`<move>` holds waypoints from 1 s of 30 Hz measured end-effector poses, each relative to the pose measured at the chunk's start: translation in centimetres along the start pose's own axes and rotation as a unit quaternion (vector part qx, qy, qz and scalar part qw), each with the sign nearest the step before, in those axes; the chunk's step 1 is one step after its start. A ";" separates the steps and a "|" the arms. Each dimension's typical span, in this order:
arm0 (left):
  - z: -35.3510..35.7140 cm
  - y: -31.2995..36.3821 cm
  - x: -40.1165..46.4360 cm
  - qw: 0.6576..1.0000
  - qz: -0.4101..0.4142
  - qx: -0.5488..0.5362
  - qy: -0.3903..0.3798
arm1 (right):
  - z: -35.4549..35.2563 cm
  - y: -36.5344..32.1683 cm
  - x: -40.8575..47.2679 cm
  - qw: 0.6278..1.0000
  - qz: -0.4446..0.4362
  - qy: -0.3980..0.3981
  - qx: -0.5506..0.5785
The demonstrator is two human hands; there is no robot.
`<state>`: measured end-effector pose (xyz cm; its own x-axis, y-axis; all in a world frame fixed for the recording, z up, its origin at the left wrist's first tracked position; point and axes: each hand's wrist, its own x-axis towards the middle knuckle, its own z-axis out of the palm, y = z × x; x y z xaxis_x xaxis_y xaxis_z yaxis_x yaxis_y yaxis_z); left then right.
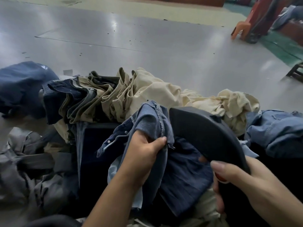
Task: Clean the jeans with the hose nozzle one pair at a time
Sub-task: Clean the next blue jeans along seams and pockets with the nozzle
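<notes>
The left hand (144,149) is clenched around a bunched fold of blue jeans (150,122), thumb pinching the frayed seam edge, with the rest of the pair hanging down between both hands. The right hand (237,179) is wrapped around the grip of the dark hose nozzle (205,135), thumb laid over its top, and the wide mouth of the nozzle points up and away, just right of the held fold and close against it

Likely trouble from here, as I judge it: the left hand holds only a small wad of cloth, so the weight of the hanging denim could drag it free once the nozzle pushes on it. The loose frayed edge sits right beside the nozzle mouth and could be sucked or blown into it, jamming the pass. Beyond the hands lies a heap of beige trousers (152,94) and folded dark ones (68,97); another blue pair (275,128) lies to the right of the right hand. With piles this close, a second garment could catch along with the held one, breaking the one-pair-at-a-time rule
</notes>
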<state>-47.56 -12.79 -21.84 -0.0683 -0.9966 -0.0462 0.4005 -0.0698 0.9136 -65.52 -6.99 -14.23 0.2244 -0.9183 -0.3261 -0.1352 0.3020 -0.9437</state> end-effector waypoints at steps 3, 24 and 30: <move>0.0 -0.3 -0.2 0.999 -0.027 0.014 -0.038 | 0.6 0.2 0.2 0.999 0.008 -0.023 -0.047; 0.0 -0.8 -1.2 0.990 -0.047 0.035 -0.130 | 0.2 0.7 1.6 0.997 -0.011 0.075 0.010; 0.4 0.5 -1.1 0.975 -0.042 -0.205 -0.071 | -1.6 1.3 2.9 0.975 -0.033 0.189 0.116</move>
<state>-47.68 -11.67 -21.14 -0.2301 -0.9727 -0.0307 0.7178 -0.1909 0.6696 -66.54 -9.66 -16.33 -0.1521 -0.9533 -0.2608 0.0990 0.2479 -0.9637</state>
